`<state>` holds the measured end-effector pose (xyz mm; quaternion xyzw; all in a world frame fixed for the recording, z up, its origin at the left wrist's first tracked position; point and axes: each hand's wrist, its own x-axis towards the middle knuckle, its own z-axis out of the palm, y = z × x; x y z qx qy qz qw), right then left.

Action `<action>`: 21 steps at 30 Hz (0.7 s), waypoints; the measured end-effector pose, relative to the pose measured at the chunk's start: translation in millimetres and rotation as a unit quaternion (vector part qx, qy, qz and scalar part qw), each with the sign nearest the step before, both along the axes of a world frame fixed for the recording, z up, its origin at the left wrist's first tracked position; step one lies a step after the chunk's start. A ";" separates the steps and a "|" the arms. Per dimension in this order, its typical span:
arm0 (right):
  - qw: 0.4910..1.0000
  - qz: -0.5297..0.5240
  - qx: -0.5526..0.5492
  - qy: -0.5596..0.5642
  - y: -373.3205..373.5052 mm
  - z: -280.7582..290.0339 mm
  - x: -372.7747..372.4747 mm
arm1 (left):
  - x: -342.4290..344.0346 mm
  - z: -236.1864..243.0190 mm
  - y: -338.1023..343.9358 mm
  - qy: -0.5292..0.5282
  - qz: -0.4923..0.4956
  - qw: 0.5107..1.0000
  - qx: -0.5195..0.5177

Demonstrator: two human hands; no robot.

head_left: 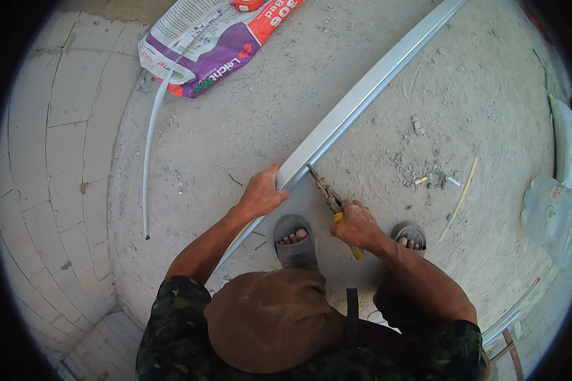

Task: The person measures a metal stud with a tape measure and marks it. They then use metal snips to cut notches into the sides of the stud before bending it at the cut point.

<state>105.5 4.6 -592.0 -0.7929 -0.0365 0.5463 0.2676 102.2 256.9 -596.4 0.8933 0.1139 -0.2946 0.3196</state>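
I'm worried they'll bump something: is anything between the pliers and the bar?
Nothing I can see. The pliers in the right hand reach the edge of the bar; the left hand holds it off to one side.

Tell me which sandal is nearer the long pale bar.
Your left sandal, near the bar in your left hand; the right sandal is farther, past your right hand.

L hand (261,192) gripped a long silver metal profile (356,109); R hand (357,226) held yellow-handled pliers (327,192), tips at profile's edge. Purple-white-red bag (219,60) lay upper L on dusty floor (229,140), w/ white tube (149,159) running down from it. Grey sandals (297,254) were on both feet (293,237); thin yellowish strip (461,198) lay off R.
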 end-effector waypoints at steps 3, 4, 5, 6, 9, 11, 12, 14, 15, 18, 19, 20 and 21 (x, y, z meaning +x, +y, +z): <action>0.999 -0.031 0.007 0.012 10.9 2.3 -8.5 | -2.3 -0.8 4.3 -0.003 0.008 1.000 0.003; 0.999 -0.032 0.005 0.013 11.6 1.7 -9.4 | -1.4 -2.5 5.8 -0.003 0.007 1.000 0.000; 0.999 -0.042 -0.001 0.005 12.5 0.1 -10.5 | 0.3 -4.9 8.4 -0.011 0.007 1.000 -0.007; 0.999 -0.051 -0.007 -0.004 13.7 -0.5 -11.3 | 1.0 -6.4 10.3 -0.019 0.006 1.000 -0.014; 0.998 -0.061 -0.017 0.016 18.2 4.0 -8.4 | 1.9 -2.0 7.7 -0.002 0.021 0.999 -0.027; 0.997 -0.067 -0.023 0.030 23.4 2.3 -5.7 | -1.1 -4.6 9.1 -0.004 0.012 1.000 -0.025; 0.996 -0.072 -0.027 0.044 25.4 1.7 -5.1 | -2.2 -6.1 9.6 -0.006 0.004 1.000 -0.022; 0.996 -0.072 -0.036 0.049 28.5 2.1 -6.4 | -3.8 -9.7 9.8 -0.007 0.004 1.000 -0.025; 0.995 -0.072 -0.042 0.052 29.1 2.5 -6.5 | -4.3 -11.7 9.6 -0.010 0.003 1.000 -0.025; 0.997 -0.045 -0.041 0.039 26.3 1.5 -5.8 | -4.9 -8.6 10.5 -0.018 -0.009 1.000 -0.013; 0.997 -0.042 -0.043 0.040 25.3 4.4 -1.9 | -4.5 -9.0 11.8 -0.017 -0.006 1.000 -0.015; 0.998 -0.030 -0.051 0.025 24.0 9.0 2.8 | -4.3 -9.0 13.5 -0.019 -0.002 1.000 -0.023; 0.998 -0.017 -0.057 0.010 24.1 11.0 5.9 | -4.1 -8.7 15.2 -0.020 0.002 0.999 -0.030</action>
